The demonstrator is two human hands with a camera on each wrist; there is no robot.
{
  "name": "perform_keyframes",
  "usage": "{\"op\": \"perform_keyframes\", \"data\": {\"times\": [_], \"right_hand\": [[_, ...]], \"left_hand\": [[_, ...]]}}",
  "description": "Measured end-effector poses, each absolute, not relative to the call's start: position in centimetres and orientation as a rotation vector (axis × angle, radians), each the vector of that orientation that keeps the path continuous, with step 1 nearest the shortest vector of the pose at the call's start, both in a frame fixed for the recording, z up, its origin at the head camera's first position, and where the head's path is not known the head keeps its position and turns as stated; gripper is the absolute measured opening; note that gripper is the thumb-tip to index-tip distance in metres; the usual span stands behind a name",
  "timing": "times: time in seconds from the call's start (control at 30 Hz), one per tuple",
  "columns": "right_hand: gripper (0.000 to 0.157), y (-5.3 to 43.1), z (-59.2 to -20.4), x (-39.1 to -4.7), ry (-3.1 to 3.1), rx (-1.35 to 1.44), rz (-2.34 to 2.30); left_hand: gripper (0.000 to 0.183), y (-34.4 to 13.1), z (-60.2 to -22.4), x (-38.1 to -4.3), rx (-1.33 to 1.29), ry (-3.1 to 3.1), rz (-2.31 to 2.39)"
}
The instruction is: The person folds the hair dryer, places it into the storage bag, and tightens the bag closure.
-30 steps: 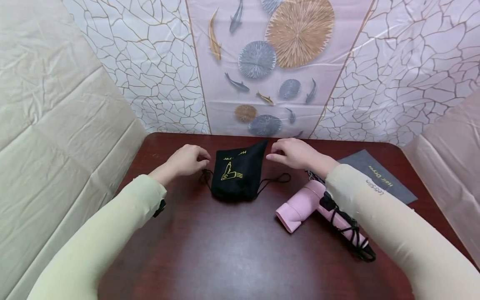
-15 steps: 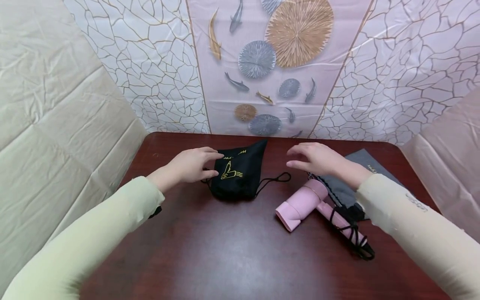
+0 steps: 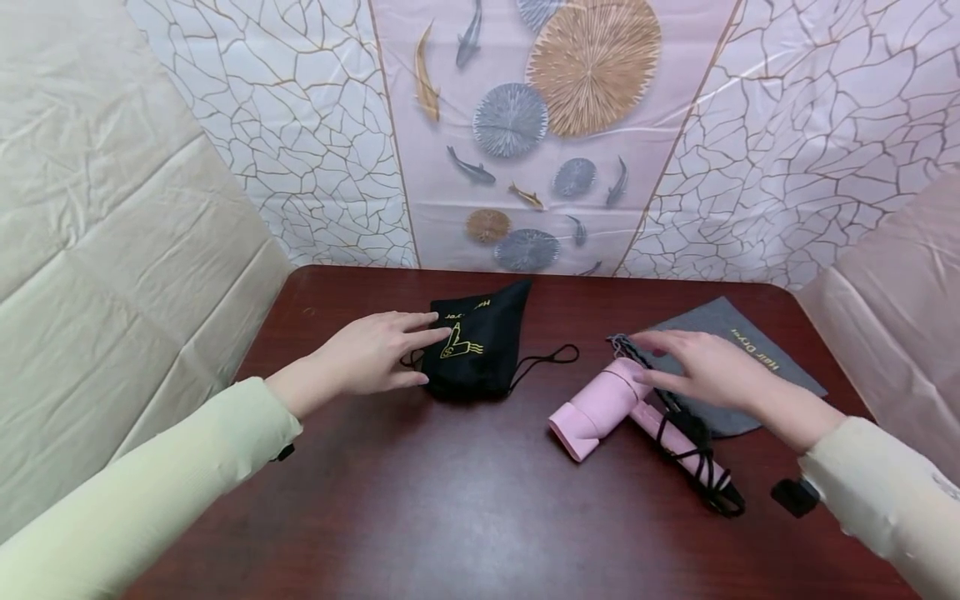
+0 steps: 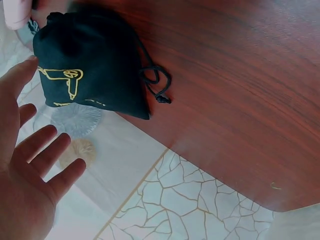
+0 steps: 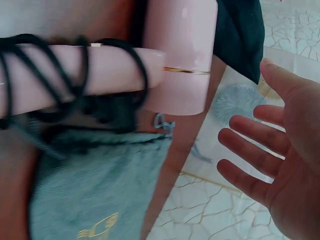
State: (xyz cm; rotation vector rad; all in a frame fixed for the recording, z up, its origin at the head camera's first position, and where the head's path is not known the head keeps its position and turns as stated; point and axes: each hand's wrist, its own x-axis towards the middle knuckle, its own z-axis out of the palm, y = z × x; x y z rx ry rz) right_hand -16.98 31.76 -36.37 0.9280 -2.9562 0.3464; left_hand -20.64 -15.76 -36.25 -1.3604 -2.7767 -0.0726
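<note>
A black drawstring pouch [image 3: 477, 346] with a yellow hair dryer print stands near the middle of the table. My left hand [image 3: 375, 354] hovers at its left side with fingers spread, and the left wrist view shows nothing in that hand [image 4: 30, 175]. To the right lies a pink hair dryer [image 3: 600, 404], its black cord [image 3: 705, 467] wound round the handle. My right hand [image 3: 708, 371] is above the dryer and a grey pouch [image 3: 750, 342] lettered "Hair Dryer". Its fingers are extended and hold nothing in the right wrist view, where the dryer [image 5: 182, 50] appears beside them.
The brown wooden table [image 3: 465, 500] ends at a patterned cloth backdrop [image 3: 517, 167]. Plain cloth walls [image 3: 112, 208] rise on both sides. A drawstring loop [image 3: 558, 354] trails from the black pouch toward the dryer.
My right hand has moved right and nearer, from beside the black pouch to above the dryer and grey pouch. My left hand's fingers have spread. Pouches and dryer lie as before.
</note>
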Motion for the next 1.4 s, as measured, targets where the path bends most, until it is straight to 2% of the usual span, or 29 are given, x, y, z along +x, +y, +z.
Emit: {"op": "perform_keyframes", "data": {"times": [0.7,0.9,1.2,1.4], "right_hand": [[0.065,36.8,-41.5,-8.4,-3.009,0.544,0.411],[0.072,36.9,-42.9,-7.4,-3.009,0.513,0.412],[0.094,36.1,-44.5,-7.2,-2.856,0.591,0.401],[0.095,35.9,-45.8,-7.3,-2.757,0.643,0.404]], "left_hand": [[0.07,-15.8,-39.2,-18.1,-1.537,-2.505,-0.103],[0.07,-15.0,-39.8,-17.5,-1.596,-2.461,-0.117],[0.07,-13.9,-40.2,-17.1,-1.672,-2.412,-0.129],[0.071,-13.3,-40.7,-16.9,-1.719,-2.392,-0.133]]}}
